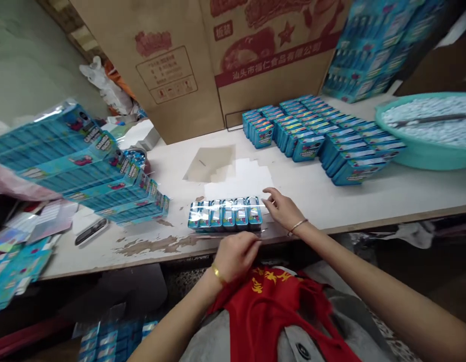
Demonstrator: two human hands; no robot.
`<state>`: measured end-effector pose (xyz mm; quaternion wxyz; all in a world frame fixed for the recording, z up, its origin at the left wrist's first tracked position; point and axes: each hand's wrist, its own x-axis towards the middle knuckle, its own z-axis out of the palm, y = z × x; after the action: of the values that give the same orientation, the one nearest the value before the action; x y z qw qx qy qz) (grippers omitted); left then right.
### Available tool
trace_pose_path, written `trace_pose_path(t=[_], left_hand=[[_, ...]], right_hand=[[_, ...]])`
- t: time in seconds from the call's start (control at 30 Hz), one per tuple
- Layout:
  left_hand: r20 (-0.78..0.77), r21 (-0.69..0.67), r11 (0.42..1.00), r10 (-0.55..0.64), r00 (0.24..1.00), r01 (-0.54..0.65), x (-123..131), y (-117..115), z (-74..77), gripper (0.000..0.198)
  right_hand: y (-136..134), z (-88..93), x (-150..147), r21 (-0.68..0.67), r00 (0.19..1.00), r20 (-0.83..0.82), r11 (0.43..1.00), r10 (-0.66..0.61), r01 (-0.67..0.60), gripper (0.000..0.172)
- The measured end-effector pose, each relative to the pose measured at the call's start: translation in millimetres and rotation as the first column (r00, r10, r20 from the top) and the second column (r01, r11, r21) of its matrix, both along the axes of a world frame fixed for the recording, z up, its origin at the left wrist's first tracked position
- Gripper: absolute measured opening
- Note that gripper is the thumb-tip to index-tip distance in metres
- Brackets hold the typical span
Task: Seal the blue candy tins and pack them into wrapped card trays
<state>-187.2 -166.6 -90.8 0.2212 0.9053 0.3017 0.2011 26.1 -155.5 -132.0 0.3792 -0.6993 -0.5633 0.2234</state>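
Note:
A row of several small blue packs [224,213] lies in a clear plastic box [202,232] near the table's front edge. Glare runs along the top of the clear plastic. My left hand [237,252] is closed, its fingers curled in at the box's near right corner; what they pinch is hidden. At the box's right end is my right hand [283,208], thumb and fingers apart, the tips close to the last pack. Behind the box, white paper sheets [240,178] and a tan sheet [212,163] lie flat on the table [172,176].
Stacked filled blue boxes [85,166] stand at left, beside a dark cutter-like tool [91,231]. Rows of blue packs [308,128] fill the back right. A teal basin [425,151] holds pale pieces at far right. Large cardboard cartons [180,110] form the back.

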Motion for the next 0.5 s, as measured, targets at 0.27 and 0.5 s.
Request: trace_pose_path(t=[0.27,0.5], left_hand=[[0.322,-0.579,0.581,0.807,0.495,-0.571,-83,69,-4.7,0.046],[0.339,-0.79,0.463,0.876,0.342,-0.403,-82,64,-13.5,0.036]], right_hand=[[-37,-3.1,-42,0.004,0.837,-0.545,0.998,-0.056,0.069,0.044],[-37,4.1,-56,-0.074,0.582,-0.802,0.99,-0.133,0.123,0.042]])
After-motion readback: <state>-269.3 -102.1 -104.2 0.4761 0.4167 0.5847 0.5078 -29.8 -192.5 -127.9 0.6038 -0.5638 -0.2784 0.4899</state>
